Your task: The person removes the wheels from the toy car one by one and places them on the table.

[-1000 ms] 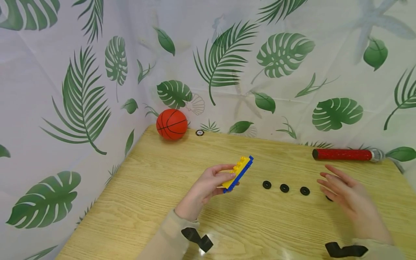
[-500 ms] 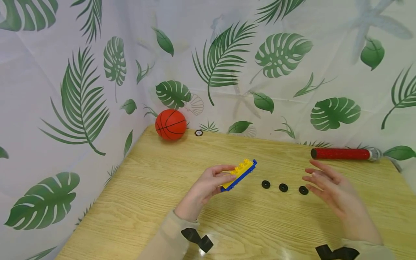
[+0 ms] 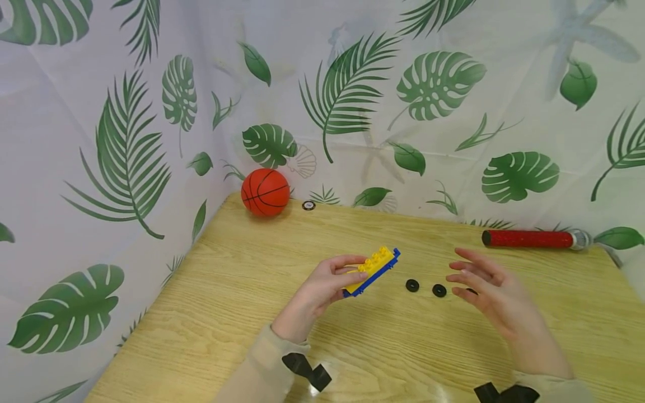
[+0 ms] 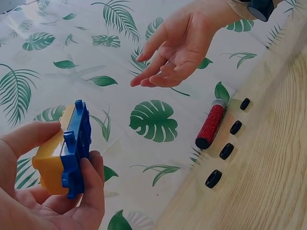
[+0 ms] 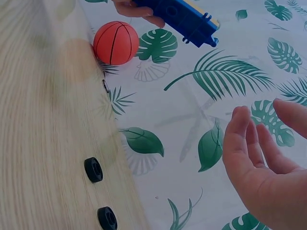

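My left hand grips a toy-brick vehicle body, thumb on its yellow studded top and fingers under the blue base. The body tilts up to the right, above the table. In the left wrist view small clips line the blue base. My right hand hovers palm inward to the right, fingers loosely bent, with nothing in it. Several small black toy wheels lie in a row on the table between and below the hands. The right hand partly covers the row in the head view; the left wrist view shows the wheels apart.
A small orange basketball stands at the back left corner, with a round black-and-white disc beside it. At the back right lies a red microphone-like stick. A leaf-print cloth hangs behind the wooden table.
My right hand has moved left over the row of wheels, toward the left hand. The left hand has turned the vehicle body slightly, its far end now farther right and lower.
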`<state>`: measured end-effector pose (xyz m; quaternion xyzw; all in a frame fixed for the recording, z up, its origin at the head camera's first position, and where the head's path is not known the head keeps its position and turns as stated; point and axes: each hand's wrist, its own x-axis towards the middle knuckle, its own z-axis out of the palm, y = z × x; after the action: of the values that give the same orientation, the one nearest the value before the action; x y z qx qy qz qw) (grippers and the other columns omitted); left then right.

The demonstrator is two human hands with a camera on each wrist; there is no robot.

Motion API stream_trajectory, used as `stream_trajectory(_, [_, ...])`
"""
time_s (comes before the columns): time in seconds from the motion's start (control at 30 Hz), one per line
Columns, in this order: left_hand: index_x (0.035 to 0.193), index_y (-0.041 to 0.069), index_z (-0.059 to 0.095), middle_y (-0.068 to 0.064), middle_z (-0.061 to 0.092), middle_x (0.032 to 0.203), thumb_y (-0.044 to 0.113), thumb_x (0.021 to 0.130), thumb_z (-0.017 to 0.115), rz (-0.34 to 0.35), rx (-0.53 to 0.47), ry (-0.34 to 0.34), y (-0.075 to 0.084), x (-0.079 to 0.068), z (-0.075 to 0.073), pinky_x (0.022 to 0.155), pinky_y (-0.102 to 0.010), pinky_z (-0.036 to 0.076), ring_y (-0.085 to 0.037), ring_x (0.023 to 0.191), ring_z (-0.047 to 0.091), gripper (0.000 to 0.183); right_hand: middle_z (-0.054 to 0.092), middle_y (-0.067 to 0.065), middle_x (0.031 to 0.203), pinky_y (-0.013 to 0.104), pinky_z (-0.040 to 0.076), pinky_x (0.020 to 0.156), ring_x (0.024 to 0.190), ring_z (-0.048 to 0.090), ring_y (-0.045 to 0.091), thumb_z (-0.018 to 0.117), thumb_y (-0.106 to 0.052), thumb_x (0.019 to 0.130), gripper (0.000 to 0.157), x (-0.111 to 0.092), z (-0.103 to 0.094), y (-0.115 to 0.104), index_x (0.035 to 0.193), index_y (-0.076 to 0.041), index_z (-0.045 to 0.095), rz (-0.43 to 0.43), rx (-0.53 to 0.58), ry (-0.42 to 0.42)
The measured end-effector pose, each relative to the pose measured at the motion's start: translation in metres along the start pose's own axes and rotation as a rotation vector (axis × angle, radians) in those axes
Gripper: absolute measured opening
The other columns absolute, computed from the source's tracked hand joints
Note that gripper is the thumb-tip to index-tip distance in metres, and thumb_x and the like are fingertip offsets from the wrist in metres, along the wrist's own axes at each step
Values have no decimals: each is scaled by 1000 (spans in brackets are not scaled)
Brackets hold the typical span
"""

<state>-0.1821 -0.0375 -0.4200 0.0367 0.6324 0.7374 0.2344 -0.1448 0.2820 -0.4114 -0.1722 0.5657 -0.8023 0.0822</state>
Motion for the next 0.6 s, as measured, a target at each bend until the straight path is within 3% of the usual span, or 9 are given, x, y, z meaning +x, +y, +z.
stream_trajectory(0.23, [132, 8, 62, -14, 63, 127, 9, 92, 70, 13, 26, -13, 0, 0, 1, 76, -20, 56, -16, 97, 63, 41, 69, 0, 116, 27, 59, 85, 102, 69, 14, 40, 5, 103, 44, 3, 15, 5, 135, -17, 60, 40, -4, 8])
stream_trajectory(0.43, [130, 7, 64, -11, 62, 127, 6, 90, 71, 15, 43, -24, -1, 1, 1, 76, -21, 57, -15, 96, 62, 40, 69, -4, 114, 26, 59, 86, 101, 69, 13, 46, 1, 103, 40, 5, 26, 9, 132, -22, 62, 117, -69, 56])
stream_trajectory(0.6, [129, 7, 64, -12, 61, 128, 5, 90, 71, 16, 57, -38, -2, 1, 2, 75, -21, 56, -16, 96, 61, 40, 68, -3, 115, 25, 58, 85, 101, 68, 12, 47, 0, 103, 39, 6, 31, 10, 130, -23, 62, 117, -60, 67])
